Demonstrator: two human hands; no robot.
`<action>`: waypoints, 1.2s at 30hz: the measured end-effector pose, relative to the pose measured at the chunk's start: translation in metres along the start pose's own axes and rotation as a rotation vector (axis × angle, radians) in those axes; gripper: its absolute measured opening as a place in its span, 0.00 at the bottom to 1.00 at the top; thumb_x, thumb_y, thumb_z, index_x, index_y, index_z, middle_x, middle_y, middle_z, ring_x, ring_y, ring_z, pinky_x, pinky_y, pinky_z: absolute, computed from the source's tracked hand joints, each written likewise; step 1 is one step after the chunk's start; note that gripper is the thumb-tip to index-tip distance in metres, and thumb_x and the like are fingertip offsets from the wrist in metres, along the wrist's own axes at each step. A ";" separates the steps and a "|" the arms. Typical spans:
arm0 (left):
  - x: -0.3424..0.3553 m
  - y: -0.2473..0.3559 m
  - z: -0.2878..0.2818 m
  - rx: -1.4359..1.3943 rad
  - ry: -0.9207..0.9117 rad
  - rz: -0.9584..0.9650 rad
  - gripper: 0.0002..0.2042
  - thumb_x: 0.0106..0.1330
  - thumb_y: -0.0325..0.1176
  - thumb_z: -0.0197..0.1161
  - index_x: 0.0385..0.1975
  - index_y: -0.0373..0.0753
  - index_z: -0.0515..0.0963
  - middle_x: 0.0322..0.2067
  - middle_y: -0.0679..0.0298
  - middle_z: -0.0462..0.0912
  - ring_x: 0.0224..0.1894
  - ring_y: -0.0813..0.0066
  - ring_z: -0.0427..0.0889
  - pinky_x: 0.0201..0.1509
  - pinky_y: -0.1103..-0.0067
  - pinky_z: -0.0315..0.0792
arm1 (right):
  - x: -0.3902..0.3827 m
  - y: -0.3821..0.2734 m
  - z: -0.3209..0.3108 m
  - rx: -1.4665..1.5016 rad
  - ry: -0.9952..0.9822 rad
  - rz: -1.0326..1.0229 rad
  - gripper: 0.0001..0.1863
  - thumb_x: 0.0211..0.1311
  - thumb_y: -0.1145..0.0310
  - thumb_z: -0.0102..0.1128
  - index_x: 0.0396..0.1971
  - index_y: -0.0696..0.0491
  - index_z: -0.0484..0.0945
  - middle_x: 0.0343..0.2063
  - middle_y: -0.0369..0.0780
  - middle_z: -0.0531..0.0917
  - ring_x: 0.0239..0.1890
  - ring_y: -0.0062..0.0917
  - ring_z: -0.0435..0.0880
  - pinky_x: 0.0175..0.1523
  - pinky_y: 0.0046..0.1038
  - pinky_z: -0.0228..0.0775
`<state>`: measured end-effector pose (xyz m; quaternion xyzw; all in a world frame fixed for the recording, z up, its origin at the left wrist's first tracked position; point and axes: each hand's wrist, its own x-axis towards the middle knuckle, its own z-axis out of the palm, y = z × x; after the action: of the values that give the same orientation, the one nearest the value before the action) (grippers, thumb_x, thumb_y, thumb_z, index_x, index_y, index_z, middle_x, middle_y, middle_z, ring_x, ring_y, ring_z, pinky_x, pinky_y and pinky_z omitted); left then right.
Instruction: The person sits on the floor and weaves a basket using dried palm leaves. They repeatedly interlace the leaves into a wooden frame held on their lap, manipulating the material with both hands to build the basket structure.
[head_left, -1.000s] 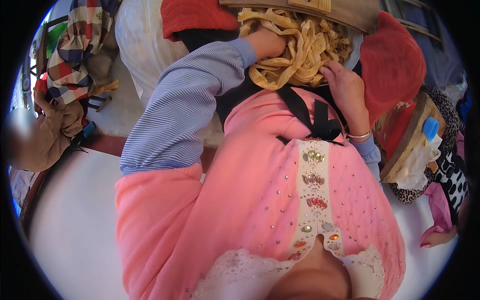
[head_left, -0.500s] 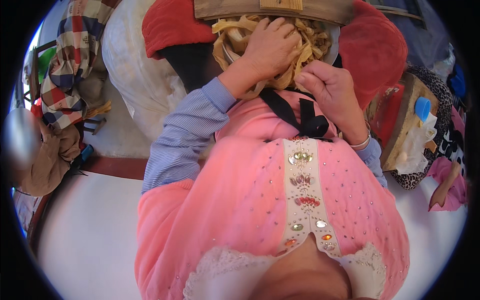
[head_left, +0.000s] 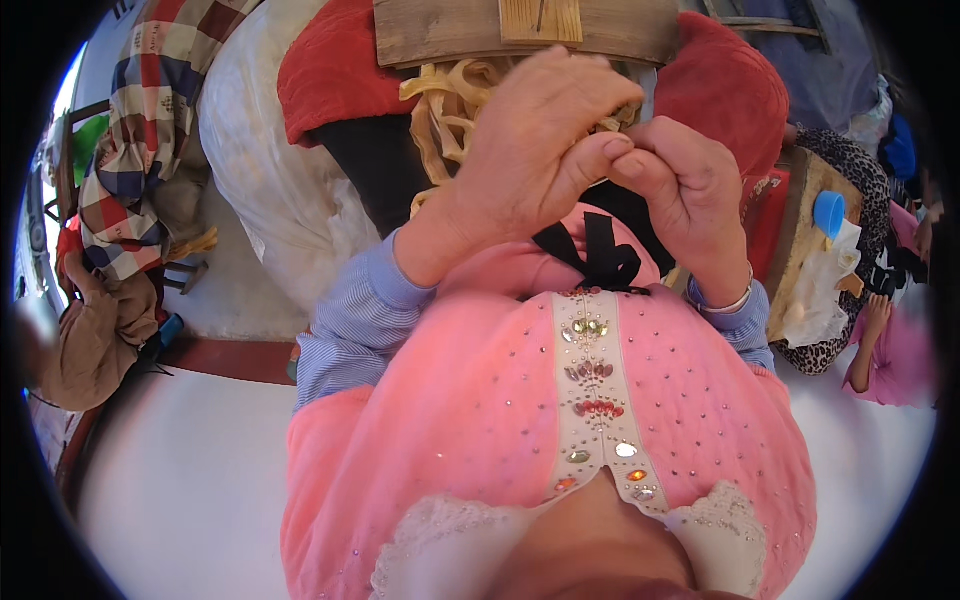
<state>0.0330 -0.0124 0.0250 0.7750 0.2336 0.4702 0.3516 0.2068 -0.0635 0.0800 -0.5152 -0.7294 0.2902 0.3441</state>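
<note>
My left hand (head_left: 535, 150) is raised over a heap of pale yellow, curled strips (head_left: 440, 115), its fingers bent, its thumb beside my right thumb. My right hand (head_left: 680, 190) is closed just to the right, its fingertips meeting those of my left hand. What they hold is hidden behind the fingers. The strips lie under a wooden board (head_left: 440, 25) with a smaller wood block (head_left: 540, 15) on it, between two red padded cloths (head_left: 725, 90). A black tie (head_left: 595, 250) is knotted at my waist below the hands.
A white sack (head_left: 250, 170) is at left, beside a checked cloth (head_left: 140, 130) and a co-worker in brown (head_left: 110, 340). At right a wooden crate holds a blue cup (head_left: 828, 212) and plastic bag (head_left: 815, 310); another worker in pink (head_left: 890, 360) is beyond it.
My left hand has come up out of the strips and moved toward my right hand. My right hand has risen from the heap, closed, and now meets it.
</note>
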 end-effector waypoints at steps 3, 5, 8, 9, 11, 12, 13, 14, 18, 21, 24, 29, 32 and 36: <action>0.011 0.017 0.004 -0.663 -0.317 -0.663 0.19 0.71 0.43 0.51 0.43 0.30 0.76 0.29 0.62 0.79 0.31 0.76 0.78 0.38 0.80 0.72 | 0.010 0.001 -0.008 0.220 0.162 0.167 0.10 0.64 0.66 0.59 0.28 0.57 0.79 0.18 0.37 0.77 0.19 0.16 0.70 0.24 0.19 0.61; 0.009 0.008 -0.011 -0.620 -0.519 -0.877 0.18 0.71 0.43 0.53 0.42 0.30 0.76 0.26 0.66 0.78 0.28 0.82 0.76 0.34 0.83 0.71 | 0.020 0.031 -0.014 0.147 0.274 0.193 0.10 0.64 0.67 0.58 0.29 0.58 0.78 0.17 0.35 0.76 0.19 0.14 0.69 0.24 0.19 0.62; 0.021 -0.004 -0.028 -0.211 -0.303 -0.528 0.13 0.69 0.38 0.56 0.33 0.33 0.79 0.19 0.71 0.73 0.25 0.89 0.69 0.26 0.87 0.64 | 0.009 0.053 0.003 0.039 -0.090 0.287 0.09 0.64 0.69 0.58 0.29 0.59 0.79 0.17 0.31 0.75 0.20 0.12 0.68 0.24 0.20 0.63; 0.031 -0.009 -0.034 -0.109 -0.252 -0.429 0.13 0.69 0.38 0.56 0.31 0.33 0.79 0.19 0.72 0.73 0.25 0.90 0.68 0.26 0.87 0.63 | 0.010 0.049 0.011 0.004 -0.243 0.260 0.09 0.64 0.69 0.58 0.29 0.59 0.79 0.17 0.30 0.74 0.20 0.11 0.68 0.24 0.19 0.63; 0.042 -0.021 -0.029 -0.252 -0.238 -0.521 0.15 0.70 0.39 0.55 0.28 0.34 0.80 0.20 0.72 0.74 0.25 0.90 0.69 0.26 0.88 0.63 | 0.004 0.009 0.023 0.548 -0.365 0.283 0.07 0.64 0.70 0.58 0.33 0.58 0.81 0.17 0.30 0.74 0.17 0.12 0.69 0.23 0.18 0.63; 0.038 -0.031 -0.022 -0.403 -0.222 -0.581 0.15 0.70 0.39 0.55 0.29 0.33 0.80 0.20 0.72 0.75 0.25 0.90 0.69 0.26 0.88 0.63 | 0.007 0.003 0.021 0.650 -0.286 0.288 0.07 0.64 0.70 0.58 0.36 0.58 0.81 0.16 0.29 0.74 0.16 0.11 0.68 0.22 0.16 0.62; 0.036 -0.037 -0.013 -0.555 -0.209 -0.639 0.16 0.71 0.40 0.54 0.30 0.33 0.80 0.20 0.72 0.75 0.25 0.90 0.70 0.26 0.88 0.63 | 0.012 -0.003 0.020 0.750 -0.212 0.279 0.09 0.63 0.70 0.58 0.39 0.57 0.82 0.16 0.29 0.74 0.16 0.10 0.68 0.21 0.15 0.60; 0.032 -0.031 0.001 -0.788 -0.085 -0.651 0.16 0.72 0.40 0.51 0.32 0.34 0.79 0.17 0.74 0.68 0.21 0.90 0.65 0.21 0.88 0.57 | 0.021 0.009 0.022 0.857 -0.063 0.269 0.09 0.63 0.70 0.59 0.40 0.58 0.82 0.16 0.29 0.74 0.16 0.09 0.68 0.21 0.14 0.58; 0.023 -0.021 0.019 -0.967 -0.031 -0.752 0.09 0.70 0.36 0.52 0.41 0.38 0.73 0.19 0.77 0.63 0.17 0.90 0.57 0.19 0.89 0.49 | 0.049 0.071 0.042 0.631 0.276 0.335 0.11 0.63 0.70 0.58 0.43 0.58 0.81 0.19 0.30 0.78 0.21 0.12 0.72 0.24 0.16 0.62; 0.023 -0.034 0.033 -0.903 0.039 -0.732 0.08 0.69 0.34 0.55 0.42 0.39 0.71 0.20 0.76 0.65 0.17 0.91 0.57 0.19 0.89 0.49 | 0.051 0.095 0.059 0.310 0.431 0.139 0.11 0.62 0.70 0.58 0.44 0.53 0.82 0.22 0.33 0.82 0.24 0.18 0.77 0.29 0.21 0.68; 0.021 -0.043 0.033 -0.935 0.042 -0.814 0.07 0.68 0.32 0.56 0.41 0.39 0.72 0.21 0.76 0.66 0.18 0.91 0.58 0.19 0.90 0.50 | 0.049 0.097 0.058 -0.103 0.400 0.114 0.12 0.58 0.70 0.59 0.43 0.49 0.83 0.25 0.36 0.83 0.27 0.27 0.80 0.34 0.27 0.71; 0.008 -0.060 0.019 -0.976 -0.121 -0.926 0.05 0.67 0.32 0.58 0.39 0.40 0.74 0.22 0.77 0.67 0.19 0.93 0.60 0.20 0.92 0.52 | 0.051 0.095 0.051 -0.425 0.357 -0.050 0.08 0.51 0.69 0.59 0.33 0.48 0.83 0.28 0.36 0.82 0.31 0.36 0.79 0.41 0.30 0.68; 0.000 -0.058 0.016 -0.206 -0.126 -0.646 0.04 0.65 0.29 0.58 0.36 0.38 0.75 0.22 0.67 0.73 0.21 0.79 0.70 0.24 0.82 0.64 | 0.042 0.096 0.047 -0.570 0.216 0.001 0.04 0.55 0.67 0.60 0.26 0.50 0.80 0.27 0.37 0.81 0.32 0.28 0.81 0.41 0.29 0.68; -0.011 -0.057 0.017 0.482 -0.113 -0.202 0.08 0.60 0.27 0.59 0.39 0.35 0.76 0.30 0.58 0.79 0.30 0.63 0.79 0.33 0.72 0.73 | 0.023 0.100 0.068 0.564 0.065 0.551 0.14 0.67 0.58 0.54 0.34 0.54 0.81 0.32 0.34 0.81 0.37 0.16 0.78 0.46 0.23 0.69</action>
<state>0.0418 0.0111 -0.0303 0.8341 0.3949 0.3198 0.2146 0.2028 -0.0165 -0.0337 -0.5859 -0.4441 0.5440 0.4043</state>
